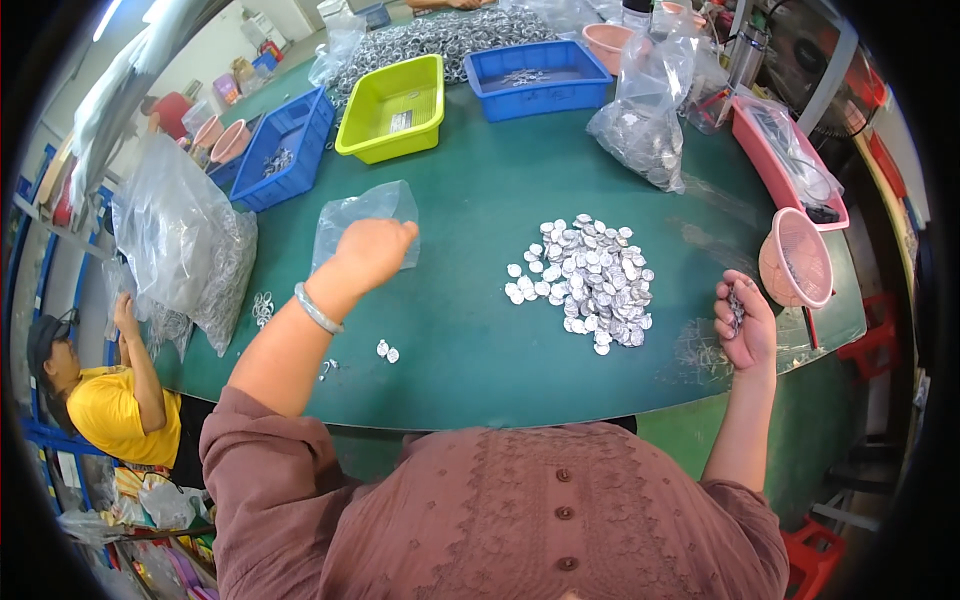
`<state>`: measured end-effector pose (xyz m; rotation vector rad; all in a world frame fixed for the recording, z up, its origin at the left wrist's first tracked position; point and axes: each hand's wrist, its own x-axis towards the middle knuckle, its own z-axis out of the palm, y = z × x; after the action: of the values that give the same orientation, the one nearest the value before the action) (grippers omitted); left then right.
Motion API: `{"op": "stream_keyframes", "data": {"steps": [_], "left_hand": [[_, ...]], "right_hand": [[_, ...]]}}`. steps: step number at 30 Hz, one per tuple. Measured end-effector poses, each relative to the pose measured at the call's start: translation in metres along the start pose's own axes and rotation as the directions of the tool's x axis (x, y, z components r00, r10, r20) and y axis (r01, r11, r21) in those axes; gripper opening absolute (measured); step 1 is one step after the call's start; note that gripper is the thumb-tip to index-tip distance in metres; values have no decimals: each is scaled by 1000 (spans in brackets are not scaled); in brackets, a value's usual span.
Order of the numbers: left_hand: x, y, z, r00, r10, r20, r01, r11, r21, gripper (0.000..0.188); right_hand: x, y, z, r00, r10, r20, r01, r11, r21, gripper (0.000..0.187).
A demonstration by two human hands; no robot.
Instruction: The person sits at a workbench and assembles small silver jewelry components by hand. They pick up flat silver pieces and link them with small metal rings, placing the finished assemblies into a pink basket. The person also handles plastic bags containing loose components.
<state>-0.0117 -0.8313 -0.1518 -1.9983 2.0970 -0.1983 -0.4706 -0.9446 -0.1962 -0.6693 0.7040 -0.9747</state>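
Note:
My left hand [374, 252], with a bangle on the wrist, is closed in a fist above a clear plastic bag [338, 222] lying on the green table. Whatever its fingers hold, if anything, is hidden. Palm up near the right edge, my right hand [748, 335] curls its fingers around several small dark metal pieces [738, 304]. Between the hands lies a loose pile of flat silver oval metal pieces [605, 285]. Two similar pieces [387, 351] lie apart near the front edge, and some small rings [262, 309] lie left of my forearm.
A lime-green tray [395, 140] and blue trays [540, 105] stand at the back, before a heap of metal rings [420, 45]. Filled plastic bags [190, 230] stand at left. A pink basket [785, 265] is beside my right hand. A person in yellow [120, 415] works at left.

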Motion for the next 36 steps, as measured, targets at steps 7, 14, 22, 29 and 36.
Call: {"op": "stream_keyframes", "data": {"steps": [7, 14, 22, 29, 36], "left_hand": [[-10, -15, -17, 999, 23, 44, -24, 999, 43, 19], [-7, -36, -6, 953, -69, 295, 13, 982, 188, 23], [-2, -7, -51, 988, 142, -65, -145, 988, -47, 6], [18, 43, -103, 923, 221, -315, -334, 867, -370, 11], [62, 68, -130, 776, 270, -570, -534, 762, -366, 3]], "right_hand": [[19, 1, 86, 962, 117, 247, -76, 982, -171, 14], [49, 33, 147, 886, 266, 379, -185, 954, -235, 15], [71, 49, 236, 862, 243, 446, -139, 957, -255, 19], [85, 51, 270, 924, 70, 375, 209, 731, -650, 29], [72, -31, 223, 768, 60, 638, 577, 367, -729, 38]]}}
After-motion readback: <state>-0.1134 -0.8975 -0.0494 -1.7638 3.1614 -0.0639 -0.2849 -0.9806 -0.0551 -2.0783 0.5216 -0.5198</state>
